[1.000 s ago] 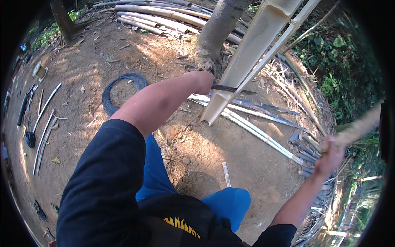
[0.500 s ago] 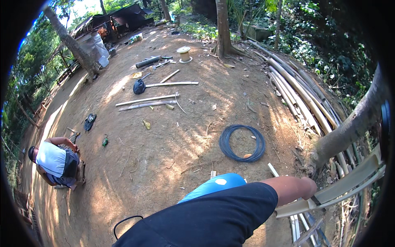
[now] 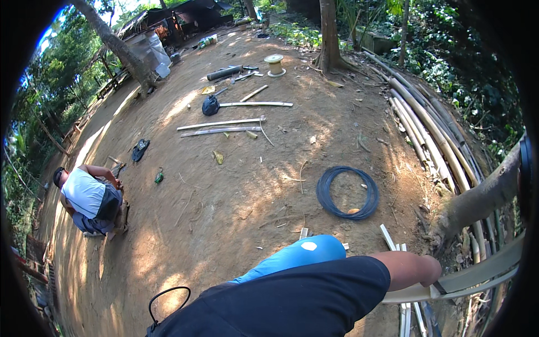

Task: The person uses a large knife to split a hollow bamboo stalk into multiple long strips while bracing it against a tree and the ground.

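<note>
My left arm, in a dark sleeve, reaches across to the right, and my left hand [image 3: 430,271] is closed at a pale split bamboo piece [image 3: 482,279]. The fingers are mostly hidden behind the back of the hand. Just below the hand, a narrow dark piece [image 3: 440,288] sits at the gap between the bamboo's two strips; its kind is unclear. The bamboo slants up to the right edge. My right hand is out of view. My bent knee in blue cloth [image 3: 297,255] lies beyond the sleeve.
A black coil of tubing or cable [image 3: 347,192] lies ahead on the dirt. Pale strips [image 3: 405,320] lie below the bamboo. A leaning trunk [image 3: 477,199] and long bamboo poles [image 3: 429,132] are at the right. Another person [image 3: 90,196] crouches at the left. A spool [image 3: 274,65] stands farther off.
The ground and everything on it have shifted right in the picture as the view turned left. The bamboo lies lower and flatter, with my left hand still at it.
</note>
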`<move>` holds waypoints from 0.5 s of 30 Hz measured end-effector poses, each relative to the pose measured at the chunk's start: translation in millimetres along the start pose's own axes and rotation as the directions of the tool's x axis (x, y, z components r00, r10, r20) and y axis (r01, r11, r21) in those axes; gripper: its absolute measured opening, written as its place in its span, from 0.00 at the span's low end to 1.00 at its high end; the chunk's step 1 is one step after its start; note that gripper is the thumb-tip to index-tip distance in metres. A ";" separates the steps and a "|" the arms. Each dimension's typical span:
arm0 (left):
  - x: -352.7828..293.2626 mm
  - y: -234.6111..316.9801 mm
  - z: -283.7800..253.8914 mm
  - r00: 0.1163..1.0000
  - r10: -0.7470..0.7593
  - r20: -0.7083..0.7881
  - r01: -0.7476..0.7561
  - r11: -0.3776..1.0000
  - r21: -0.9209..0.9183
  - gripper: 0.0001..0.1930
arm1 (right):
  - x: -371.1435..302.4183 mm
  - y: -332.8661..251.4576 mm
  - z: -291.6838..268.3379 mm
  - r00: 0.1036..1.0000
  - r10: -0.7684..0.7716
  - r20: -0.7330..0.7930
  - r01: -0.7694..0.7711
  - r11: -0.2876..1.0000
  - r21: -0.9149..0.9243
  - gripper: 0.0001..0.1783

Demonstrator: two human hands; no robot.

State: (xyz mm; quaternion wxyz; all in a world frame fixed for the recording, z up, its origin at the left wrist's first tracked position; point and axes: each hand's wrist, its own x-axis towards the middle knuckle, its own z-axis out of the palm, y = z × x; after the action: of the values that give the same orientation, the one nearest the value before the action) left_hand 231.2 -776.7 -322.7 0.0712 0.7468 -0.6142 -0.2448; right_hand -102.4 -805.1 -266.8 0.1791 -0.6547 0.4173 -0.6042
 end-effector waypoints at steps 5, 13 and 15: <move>-6.2 9.7 2.7 1.000 -0.005 0.009 0.004 0.999 0.046 0.16 | -152.4 57.0 42.5 0.781 -0.001 0.625 0.145 0.973 -0.180 0.36; -29.2 9.5 12.1 1.000 0.003 0.004 -0.003 0.996 0.088 0.18 | -180.7 121.1 13.4 0.421 0.233 0.876 0.340 0.855 -0.391 0.40; -30.3 16.7 12.7 0.999 -0.018 0.027 0.015 0.995 0.094 0.19 | -173.5 120.6 5.2 0.474 0.252 0.844 0.294 0.858 -0.422 0.41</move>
State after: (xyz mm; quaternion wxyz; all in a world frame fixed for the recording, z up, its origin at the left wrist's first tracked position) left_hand 206.9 -749.3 -318.5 0.0254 0.7510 -0.6198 -0.2265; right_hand -123.7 -745.0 -468.3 0.1779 -0.8972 0.4014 -0.0485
